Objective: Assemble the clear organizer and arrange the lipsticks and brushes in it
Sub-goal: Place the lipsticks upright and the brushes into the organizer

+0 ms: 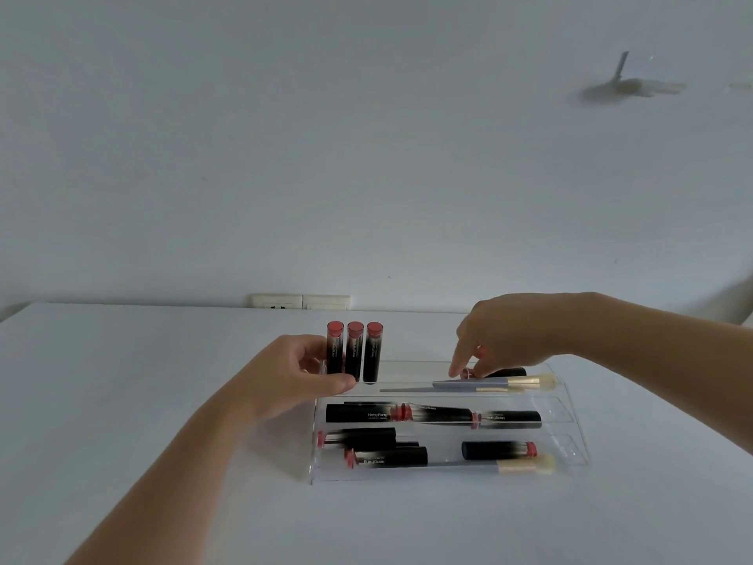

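1. While the clear organizer sits assembled on the white table, most of the stock looks loaded: three upright lipsticks at the back left, more lipsticks lying in the middle tier and front tier, and brushes lying in the back row.
2. Left to do, I'd judge: stand or straighten the ones lying down.
3. Left hand curls loosely beside the upright trio, thumb at the organizer's left end; whether it grips anything, I cannot tell.
4. Right hand reaches down, fingertips pinching a lying lipstick in the back row.
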A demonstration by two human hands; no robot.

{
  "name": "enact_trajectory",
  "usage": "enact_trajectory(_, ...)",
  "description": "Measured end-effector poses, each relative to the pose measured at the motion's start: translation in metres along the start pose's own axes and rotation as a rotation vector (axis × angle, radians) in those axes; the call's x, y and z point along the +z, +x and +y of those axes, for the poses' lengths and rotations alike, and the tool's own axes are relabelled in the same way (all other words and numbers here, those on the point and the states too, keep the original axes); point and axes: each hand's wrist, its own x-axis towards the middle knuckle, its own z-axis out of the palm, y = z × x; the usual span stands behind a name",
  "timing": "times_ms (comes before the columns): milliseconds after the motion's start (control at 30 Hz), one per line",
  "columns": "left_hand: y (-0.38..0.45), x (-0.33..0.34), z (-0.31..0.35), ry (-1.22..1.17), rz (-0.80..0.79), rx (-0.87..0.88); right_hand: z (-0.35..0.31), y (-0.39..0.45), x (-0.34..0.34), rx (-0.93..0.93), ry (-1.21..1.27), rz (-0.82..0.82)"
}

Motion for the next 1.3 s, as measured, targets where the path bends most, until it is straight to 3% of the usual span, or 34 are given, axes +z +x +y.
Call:
enact_trajectory(433,0.0,0.0,0.001,0.019,-0.003,0.009,0.012,-0.022,0.002,-0.051,-0.251,0.004)
enact_trajectory(833,-0.001,0.001,0.0,0.005,0.009,0.005,0.021,-0.044,0.012,0.023,-0.06,0.24)
enact_trajectory(1133,-0.001,0.001,0.0,0.017,0.004,0.024,0.026,-0.059,0.005,0.099,0.008,0.161)
enact_trajectory(1300,-0.002,0.001,0.001,0.009,0.004,0.019,0.026,-0.062,0.001,0.116,0.288,0.227)
